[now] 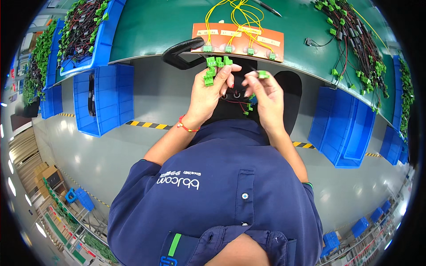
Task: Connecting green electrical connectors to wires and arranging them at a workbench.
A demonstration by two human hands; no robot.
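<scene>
In the upper centre of the frame, just below the near edge of the green surface (153, 31), two bare hands work close together but apart. The left hand (205, 95) has its thumb and fingers closed on a cluster of green plugs (211, 62); more of them sit back toward the palm. The right hand (270, 97) appears to have a single green plug (263, 74) grasped between thumb and fingers. Blur about the tips hides the exact grip, and a dark streak between the hands cannot be identified.

Directly above, an orange board (239, 43) on the surface carries a row of four green sockets (250, 51) with yellow wires (242, 17) looping up from them. A black clamp (177, 55) stands at the board's left end. Lower, between the hands, small green plugs on wires (249, 107) show against the lap. At upper right lies a bundle of dark wires (355, 53) with green ends.

Step, judged: sorting or readying plugs in the hands; nothing held touches the board. Next move, judged: it calls for a firm left pinch so the cluster does not spill, and for turning the single plug to face correctly.
</scene>
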